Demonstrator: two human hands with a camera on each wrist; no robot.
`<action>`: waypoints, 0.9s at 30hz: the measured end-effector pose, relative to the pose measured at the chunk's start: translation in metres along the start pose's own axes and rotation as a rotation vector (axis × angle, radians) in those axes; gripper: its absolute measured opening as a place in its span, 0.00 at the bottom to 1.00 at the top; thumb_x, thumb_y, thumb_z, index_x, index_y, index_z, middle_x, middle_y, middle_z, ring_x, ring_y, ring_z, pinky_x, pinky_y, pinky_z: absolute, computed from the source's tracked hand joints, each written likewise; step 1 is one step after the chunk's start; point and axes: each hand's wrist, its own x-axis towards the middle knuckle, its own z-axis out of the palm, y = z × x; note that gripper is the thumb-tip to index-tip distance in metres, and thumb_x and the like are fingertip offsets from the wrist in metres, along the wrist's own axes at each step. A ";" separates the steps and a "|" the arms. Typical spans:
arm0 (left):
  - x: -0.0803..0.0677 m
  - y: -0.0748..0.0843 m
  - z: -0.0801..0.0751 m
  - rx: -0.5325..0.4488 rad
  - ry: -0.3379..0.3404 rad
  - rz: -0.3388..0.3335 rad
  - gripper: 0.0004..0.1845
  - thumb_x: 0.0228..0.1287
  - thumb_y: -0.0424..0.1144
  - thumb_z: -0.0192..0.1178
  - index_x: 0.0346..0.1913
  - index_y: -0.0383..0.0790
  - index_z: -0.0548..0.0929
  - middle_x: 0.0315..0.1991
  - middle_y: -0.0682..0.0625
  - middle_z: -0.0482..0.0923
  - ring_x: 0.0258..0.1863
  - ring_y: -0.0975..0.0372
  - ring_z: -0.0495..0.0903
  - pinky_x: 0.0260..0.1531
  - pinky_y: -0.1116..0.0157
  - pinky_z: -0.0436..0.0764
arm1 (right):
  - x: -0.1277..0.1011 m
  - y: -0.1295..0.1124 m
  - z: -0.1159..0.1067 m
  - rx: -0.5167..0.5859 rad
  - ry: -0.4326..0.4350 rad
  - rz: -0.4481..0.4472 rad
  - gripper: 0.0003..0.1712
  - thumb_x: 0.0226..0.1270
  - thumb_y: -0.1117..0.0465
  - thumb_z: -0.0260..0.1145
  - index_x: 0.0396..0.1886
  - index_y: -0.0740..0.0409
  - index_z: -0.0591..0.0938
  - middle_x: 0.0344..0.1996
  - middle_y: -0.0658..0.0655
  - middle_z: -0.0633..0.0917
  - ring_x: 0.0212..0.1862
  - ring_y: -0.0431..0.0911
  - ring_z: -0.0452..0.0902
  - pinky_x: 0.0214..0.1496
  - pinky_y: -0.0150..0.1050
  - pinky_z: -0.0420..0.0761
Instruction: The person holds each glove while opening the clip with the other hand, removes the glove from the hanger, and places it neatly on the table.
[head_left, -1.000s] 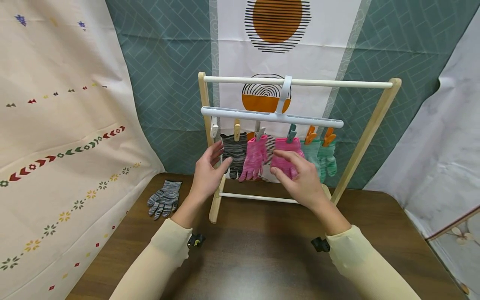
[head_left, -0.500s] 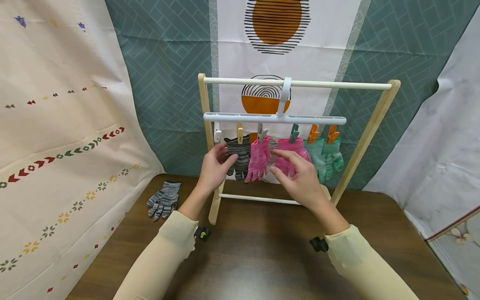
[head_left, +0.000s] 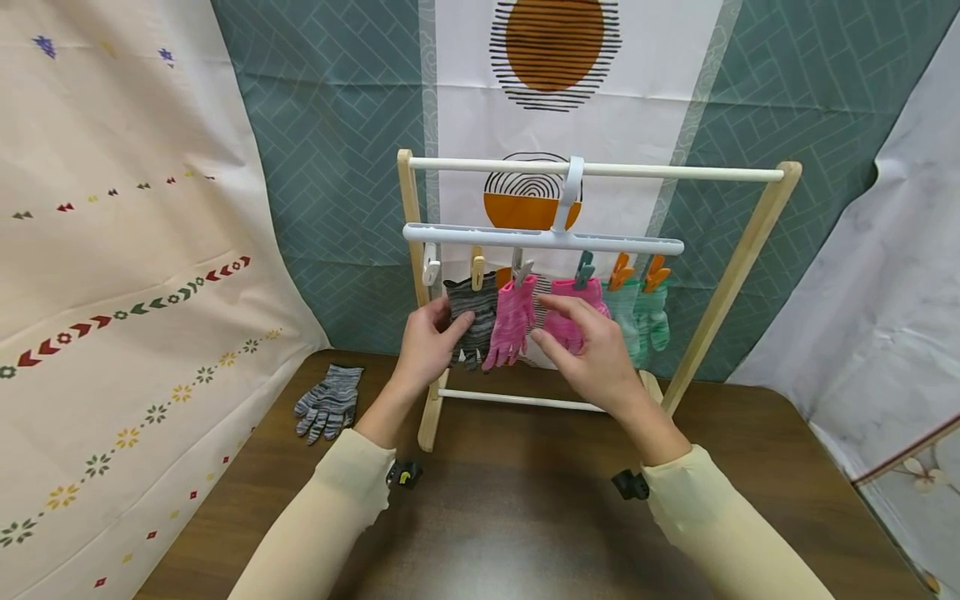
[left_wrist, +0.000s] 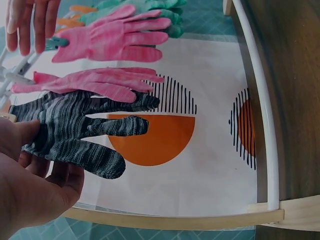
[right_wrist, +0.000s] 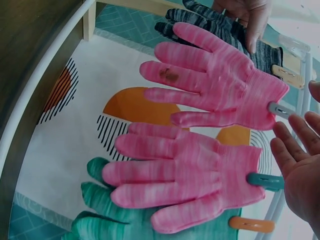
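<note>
Mid-frame, the left hand [head_left: 429, 342] pinches the hanging dark glove [head_left: 483, 302]; a hard tug could slip it from its peg [head_left: 477, 272]. The right hand [head_left: 596, 357], fingers loose, holds nothing.

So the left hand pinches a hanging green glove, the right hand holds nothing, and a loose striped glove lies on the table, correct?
Not quite: the left wrist view shows the left hand pinching a hanging dark striped glove, not green. The rest stands: the right hand holds nothing, and a loose striped glove lies on the table.
</note>
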 end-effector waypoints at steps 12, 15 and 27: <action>-0.009 0.003 -0.004 -0.040 -0.001 0.005 0.14 0.81 0.39 0.61 0.56 0.29 0.85 0.45 0.40 0.88 0.42 0.55 0.85 0.42 0.64 0.82 | 0.013 -0.012 0.009 0.049 0.017 -0.030 0.29 0.67 0.66 0.77 0.67 0.65 0.82 0.62 0.60 0.86 0.64 0.53 0.82 0.65 0.51 0.80; -0.012 0.003 -0.005 -0.053 -0.002 -0.005 0.16 0.81 0.39 0.61 0.58 0.29 0.84 0.47 0.40 0.88 0.44 0.54 0.85 0.44 0.63 0.82 | 0.017 -0.015 0.011 0.070 0.015 -0.028 0.29 0.68 0.67 0.77 0.67 0.66 0.81 0.62 0.61 0.85 0.64 0.54 0.83 0.66 0.51 0.80; -0.021 0.010 -0.010 -0.114 -0.007 -0.041 0.16 0.81 0.39 0.61 0.59 0.29 0.84 0.48 0.40 0.88 0.46 0.54 0.86 0.44 0.66 0.82 | 0.035 -0.032 0.021 0.195 0.003 0.067 0.29 0.73 0.64 0.74 0.70 0.65 0.79 0.64 0.61 0.84 0.65 0.51 0.82 0.66 0.44 0.79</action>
